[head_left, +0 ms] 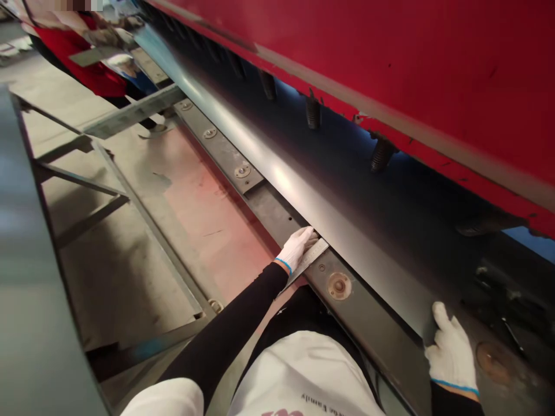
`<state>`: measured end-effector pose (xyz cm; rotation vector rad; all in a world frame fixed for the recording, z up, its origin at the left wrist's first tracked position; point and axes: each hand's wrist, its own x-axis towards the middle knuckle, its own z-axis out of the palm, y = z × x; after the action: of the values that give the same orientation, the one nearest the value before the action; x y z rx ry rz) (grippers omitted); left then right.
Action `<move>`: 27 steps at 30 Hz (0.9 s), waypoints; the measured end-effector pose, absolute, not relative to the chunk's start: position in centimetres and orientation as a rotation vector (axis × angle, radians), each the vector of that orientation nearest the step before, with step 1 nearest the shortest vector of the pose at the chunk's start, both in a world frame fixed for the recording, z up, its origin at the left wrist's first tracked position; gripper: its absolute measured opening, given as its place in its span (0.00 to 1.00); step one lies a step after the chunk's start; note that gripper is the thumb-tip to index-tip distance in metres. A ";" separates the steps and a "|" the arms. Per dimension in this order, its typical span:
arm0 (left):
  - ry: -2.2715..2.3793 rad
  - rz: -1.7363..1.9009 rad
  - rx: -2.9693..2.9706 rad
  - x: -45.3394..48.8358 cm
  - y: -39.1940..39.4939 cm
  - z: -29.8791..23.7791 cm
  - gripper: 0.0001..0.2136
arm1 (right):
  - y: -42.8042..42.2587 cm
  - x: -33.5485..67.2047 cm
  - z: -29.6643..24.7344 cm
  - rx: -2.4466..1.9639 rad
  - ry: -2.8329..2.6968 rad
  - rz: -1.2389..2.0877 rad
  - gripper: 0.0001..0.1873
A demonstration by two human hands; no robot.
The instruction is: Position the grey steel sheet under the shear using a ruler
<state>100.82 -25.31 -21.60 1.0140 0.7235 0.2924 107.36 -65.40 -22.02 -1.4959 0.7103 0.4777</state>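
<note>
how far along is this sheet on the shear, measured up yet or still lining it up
Done: the dark metal sheet already lies on the machine bed, running under the red upper beam. In hand: the left hand presses a steel ruler against the sheet's front edge, and the right hand holds the sheet's near corner flat. Left: no cut shows; the sheet looks whole, so it seems at the measuring stage.

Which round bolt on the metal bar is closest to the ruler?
The rusty round bolt, just right of the ruler under the left hand; the others sit far up the bar.
</note>
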 end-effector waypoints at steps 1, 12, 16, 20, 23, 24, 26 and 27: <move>0.724 0.279 0.986 102.7 -25.0 -21.9 0.26 | -65.2 109.2 -22.1 -1.506 0.711 0.473 0.44; 0.764 0.163 0.929 119.0 -19.4 -23.4 0.22 | -55.9 121.0 -19.5 -1.665 0.815 0.420 0.41; 0.755 0.228 0.978 118.4 -16.6 -23.9 0.25 | -52.8 120.4 -20.2 -1.643 0.839 0.457 0.41; 0.808 0.243 0.994 116.8 -14.1 -24.1 0.26 | -50.5 118.8 -20.4 -1.699 0.888 0.475 0.42; 0.830 0.254 0.977 116.1 -12.8 -23.9 0.26 | -49.1 117.8 -19.9 -1.703 0.894 0.499 0.41; 0.825 0.254 0.960 115.9 -12.5 -23.8 0.27 | -48.7 117.5 -19.7 -1.710 0.894 0.500 0.41; 0.820 0.257 0.928 115.6 -12.0 -23.5 0.28 | -48.0 117.0 -19.4 -1.745 0.917 0.485 0.40; 0.824 0.261 0.916 115.4 -11.8 -23.4 0.29 | -47.8 116.8 -19.4 -1.758 0.927 0.478 0.40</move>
<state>115.42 -11.82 -23.36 0.9158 0.8237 0.2611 116.76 -47.81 -19.41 -1.7576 0.9271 0.4784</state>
